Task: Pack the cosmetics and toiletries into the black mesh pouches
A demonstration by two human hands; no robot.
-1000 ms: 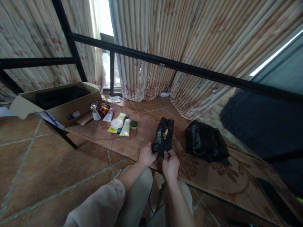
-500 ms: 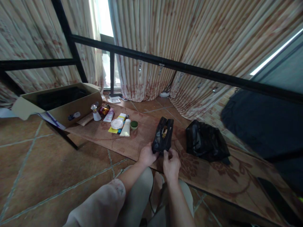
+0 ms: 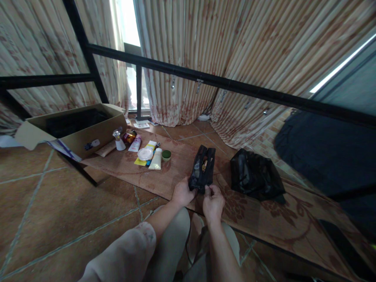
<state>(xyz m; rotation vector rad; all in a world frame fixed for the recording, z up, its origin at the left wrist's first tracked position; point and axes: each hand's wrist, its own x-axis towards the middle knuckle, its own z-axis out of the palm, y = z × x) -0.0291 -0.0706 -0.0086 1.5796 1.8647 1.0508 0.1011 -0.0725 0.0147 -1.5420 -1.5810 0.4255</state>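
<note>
Soft black oblong pouch [image 3: 195, 176], top gaping, near the brown patterned worktop's [image 3: 179, 164] near edge. Left hand [image 3: 182, 194]: fingers gripping its near-left corner. Right hand [image 3: 213, 205]: fingers pinching its near end (presumably steadying it).

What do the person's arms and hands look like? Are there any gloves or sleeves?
No gloves: the left hand and right hand are both bare. The left arm wears a loose, pale sleeve with a small, blurry pattern near its edge. The right forearm is bare as far as it shows. No watch or bracelet can be seen.
</note>
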